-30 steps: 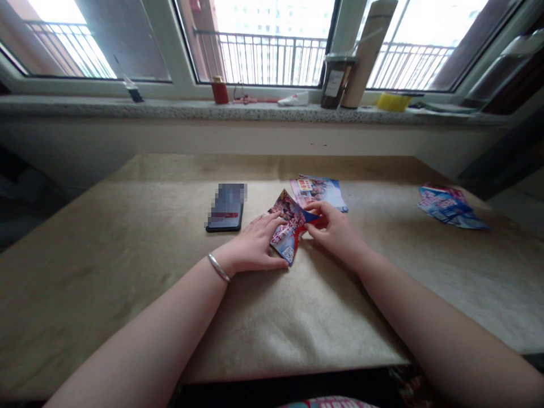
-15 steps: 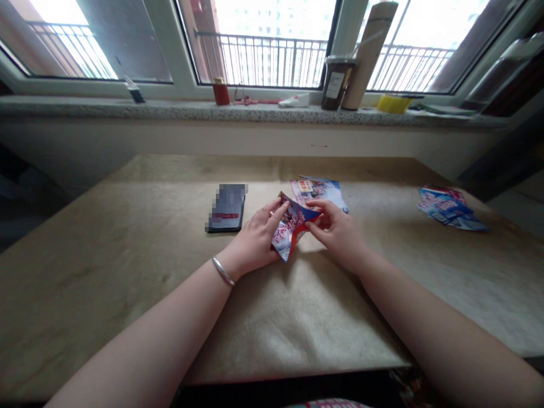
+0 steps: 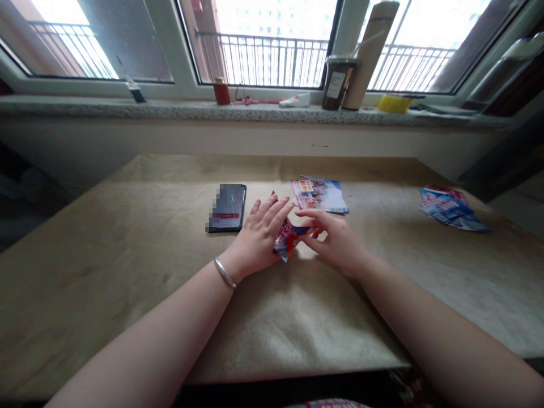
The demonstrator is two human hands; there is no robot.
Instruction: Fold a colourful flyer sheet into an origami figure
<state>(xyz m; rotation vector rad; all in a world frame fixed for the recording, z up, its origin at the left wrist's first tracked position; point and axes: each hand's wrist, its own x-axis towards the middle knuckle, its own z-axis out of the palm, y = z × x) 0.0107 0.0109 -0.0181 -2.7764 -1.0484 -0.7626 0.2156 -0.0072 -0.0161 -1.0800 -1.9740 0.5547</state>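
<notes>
A folded, printed paper leaflet (image 3: pixel 286 238) in blue, red and white lies on the table, mostly covered by my hands. My left hand (image 3: pixel 261 235) rests flat over its left part, fingers stretched out and pressing on it; a silver bangle circles that wrist. With thumb and fingers, my right hand (image 3: pixel 329 235) pinches the pointed blue corner on the leaflet's right side. Just behind my hands lie more flat leaflets (image 3: pixel 325 195), overlapping one another. How the leaflet is folded under my left palm is hidden.
A phone (image 3: pixel 227 208) lies left of my hands. Toward the right edge is a pile of blue and red paper pieces (image 3: pixel 453 208). On the windowsill (image 3: pixel 178 110) stand a red spool (image 3: pixel 221 92), a dark lidded container (image 3: pixel 338 85), a cardboard tube (image 3: pixel 369 56) and yellow tape (image 3: pixel 394 103).
My left hand has slid right and forward over the leaflet and flattened, covering more of it. My right hand has moved slightly left with the pinched corner, which is now lower.
</notes>
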